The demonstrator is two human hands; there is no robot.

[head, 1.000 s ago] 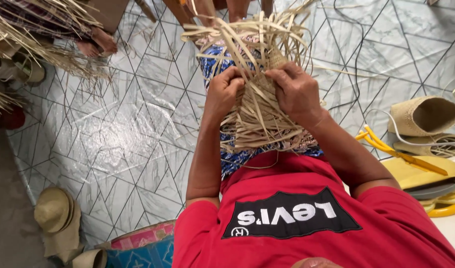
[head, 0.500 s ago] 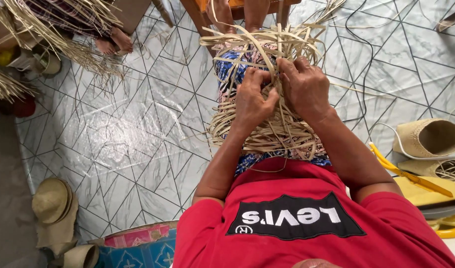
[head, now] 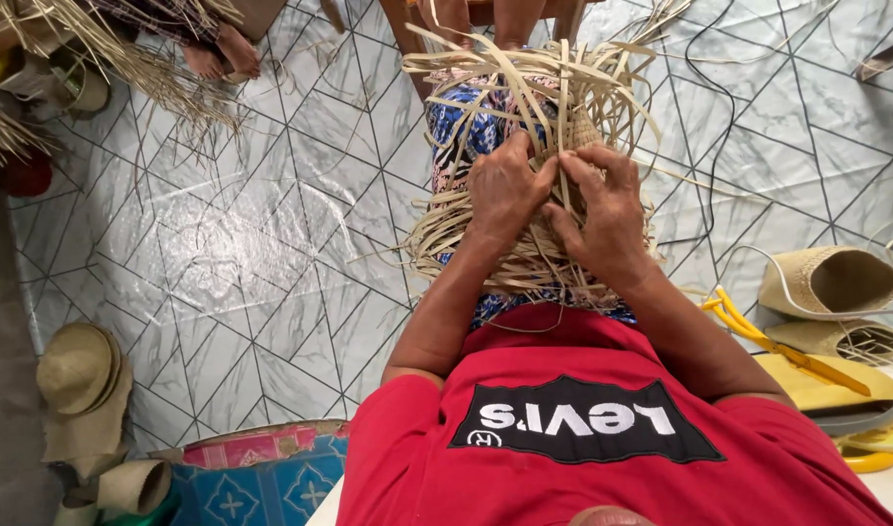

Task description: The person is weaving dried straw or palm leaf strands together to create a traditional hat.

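A bundle of pale straw strips [head: 524,107], partly woven, lies on my lap over a blue patterned skirt [head: 466,131]. My left hand [head: 505,190] and my right hand [head: 602,209] sit side by side at the middle of the bundle, fingers curled around the strips. Loose strip ends fan out upward and to both sides. The woven part under my hands is mostly hidden.
Yellow-handled scissors [head: 758,336] lie on yellow plates at the right, beside woven straw baskets [head: 826,282]. A straw hat [head: 76,370] sits at lower left. Another person's feet [head: 222,54] and loose straw [head: 125,58] are at top left. A black cable [head: 714,127] crosses the tiled floor.
My two hands have come closer together on the straw bundle, and my view has shifted so the bundle sits slightly lower and more to the right.
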